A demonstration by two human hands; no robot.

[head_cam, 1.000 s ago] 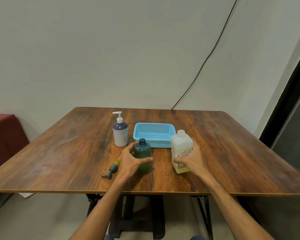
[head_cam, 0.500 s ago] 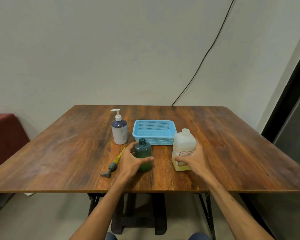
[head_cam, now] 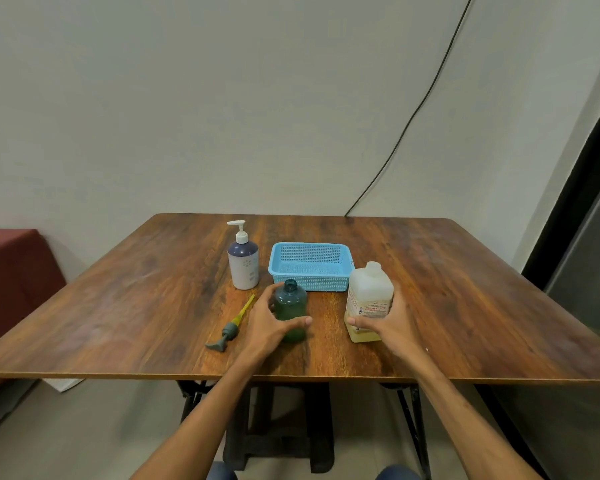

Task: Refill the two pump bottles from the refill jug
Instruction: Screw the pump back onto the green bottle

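I'm wrapping left fingers (head_cam: 300,321) round the open green bottle (head_cam: 290,304) on the surface (head_cam: 153,306), gripping the jug (head_cam: 369,296) near it with right fingers (head_cam: 355,321). Neck's narrow: tipping the jug fast is risking a spill.

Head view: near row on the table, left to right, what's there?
Loose pump head → green bottle, uncapped, gripped by the left hand → refill jug, gripped by the right hand.
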